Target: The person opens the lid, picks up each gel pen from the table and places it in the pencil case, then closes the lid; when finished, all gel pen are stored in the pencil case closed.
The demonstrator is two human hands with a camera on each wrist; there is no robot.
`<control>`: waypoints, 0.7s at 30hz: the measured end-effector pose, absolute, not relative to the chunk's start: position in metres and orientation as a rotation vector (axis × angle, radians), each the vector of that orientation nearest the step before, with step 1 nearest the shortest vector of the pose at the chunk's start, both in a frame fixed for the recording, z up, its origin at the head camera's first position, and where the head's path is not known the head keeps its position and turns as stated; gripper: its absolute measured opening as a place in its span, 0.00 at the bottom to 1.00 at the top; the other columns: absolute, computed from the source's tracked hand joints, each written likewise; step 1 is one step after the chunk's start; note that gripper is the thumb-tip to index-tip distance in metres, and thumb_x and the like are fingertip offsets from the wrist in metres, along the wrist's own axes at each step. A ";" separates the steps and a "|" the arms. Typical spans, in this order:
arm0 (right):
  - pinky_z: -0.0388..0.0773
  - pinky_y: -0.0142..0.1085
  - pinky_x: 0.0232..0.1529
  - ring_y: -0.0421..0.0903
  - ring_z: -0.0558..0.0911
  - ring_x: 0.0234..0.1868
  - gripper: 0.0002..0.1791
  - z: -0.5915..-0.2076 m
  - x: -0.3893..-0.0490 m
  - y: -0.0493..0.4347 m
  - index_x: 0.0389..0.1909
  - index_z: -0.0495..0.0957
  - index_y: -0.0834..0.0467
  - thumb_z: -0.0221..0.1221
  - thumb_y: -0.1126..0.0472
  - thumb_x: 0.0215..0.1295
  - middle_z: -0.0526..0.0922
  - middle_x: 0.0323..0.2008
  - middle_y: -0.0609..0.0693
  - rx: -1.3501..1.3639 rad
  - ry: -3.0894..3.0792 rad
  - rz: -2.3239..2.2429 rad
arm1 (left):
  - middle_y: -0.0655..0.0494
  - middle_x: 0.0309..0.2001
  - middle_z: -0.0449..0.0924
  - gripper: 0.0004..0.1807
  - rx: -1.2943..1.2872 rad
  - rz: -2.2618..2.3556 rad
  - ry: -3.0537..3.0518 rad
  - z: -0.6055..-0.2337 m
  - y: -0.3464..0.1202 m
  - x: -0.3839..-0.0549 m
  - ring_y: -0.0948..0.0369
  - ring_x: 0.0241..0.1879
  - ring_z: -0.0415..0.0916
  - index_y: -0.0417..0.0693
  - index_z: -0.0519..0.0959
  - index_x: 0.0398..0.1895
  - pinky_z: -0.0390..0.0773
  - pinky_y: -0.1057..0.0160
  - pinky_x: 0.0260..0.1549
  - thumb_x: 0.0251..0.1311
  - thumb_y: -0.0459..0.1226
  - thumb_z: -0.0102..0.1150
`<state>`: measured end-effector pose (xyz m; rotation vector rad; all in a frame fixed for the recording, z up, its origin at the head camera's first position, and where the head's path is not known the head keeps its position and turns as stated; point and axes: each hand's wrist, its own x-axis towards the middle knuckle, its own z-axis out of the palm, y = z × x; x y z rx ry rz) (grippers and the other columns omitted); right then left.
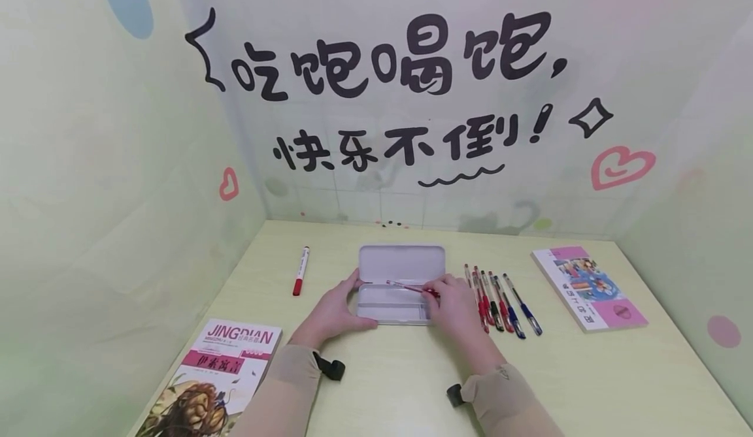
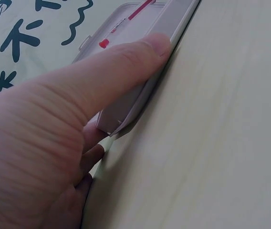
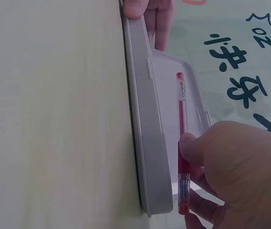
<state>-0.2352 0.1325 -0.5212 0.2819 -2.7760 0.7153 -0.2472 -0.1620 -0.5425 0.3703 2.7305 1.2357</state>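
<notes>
An open pale pencil case (image 1: 401,264) stands on the table with its lid tipped back. My left hand (image 1: 334,313) holds the case's left end; in the left wrist view its thumb (image 2: 157,44) lies on the front rim and the other fingers are round the end, partly hidden. Between thumb and fingers, my right hand (image 1: 455,306) pinches a red gel pen (image 3: 182,114) by its grip part. The pen is held above the case's tray, its red tip end pointing left. Part of the tray is hidden behind the right hand.
Several red, black and blue gel pens (image 1: 497,300) lie right of the case. A red-and-white marker (image 1: 301,270) lies to its left. One book (image 1: 220,365) is at the front left, another pink book (image 1: 591,287) at the back right. A printed curtain (image 1: 412,104) rises behind the table.
</notes>
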 end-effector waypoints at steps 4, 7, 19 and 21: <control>0.80 0.54 0.54 0.56 0.82 0.49 0.05 -0.520 -0.236 0.122 0.45 0.92 0.51 0.70 0.57 0.74 0.88 0.47 0.52 0.326 -2.796 0.704 | 0.54 0.81 0.72 0.78 0.370 1.229 2.734 -0.543 -0.162 -0.247 0.46 0.85 0.64 0.56 0.49 0.92 0.64 0.36 0.84 0.41 0.59 0.91; 0.81 0.53 0.55 0.54 0.82 0.49 0.04 -0.520 -0.236 0.114 0.45 0.92 0.51 0.71 0.58 0.73 0.87 0.46 0.51 0.382 -2.805 0.709 | 0.54 0.83 0.70 0.78 0.354 1.218 2.734 -0.544 -0.162 -0.247 0.46 0.85 0.63 0.59 0.48 0.92 0.64 0.37 0.84 0.42 0.59 0.91; 0.81 0.50 0.52 0.51 0.80 0.45 0.04 -0.520 -0.237 0.101 0.44 0.93 0.51 0.72 0.58 0.73 0.85 0.41 0.50 0.459 -2.842 0.723 | 0.56 0.83 0.70 0.77 0.348 1.215 2.728 -0.543 -0.162 -0.245 0.47 0.85 0.63 0.62 0.49 0.92 0.65 0.38 0.84 0.42 0.59 0.91; 0.81 0.50 0.52 0.51 0.80 0.45 0.04 -0.520 -0.237 0.100 0.44 0.93 0.51 0.71 0.58 0.73 0.86 0.42 0.50 0.455 -2.850 0.726 | 0.56 0.83 0.70 0.77 0.352 1.214 2.732 -0.542 -0.161 -0.245 0.47 0.85 0.64 0.61 0.49 0.92 0.65 0.38 0.84 0.42 0.58 0.91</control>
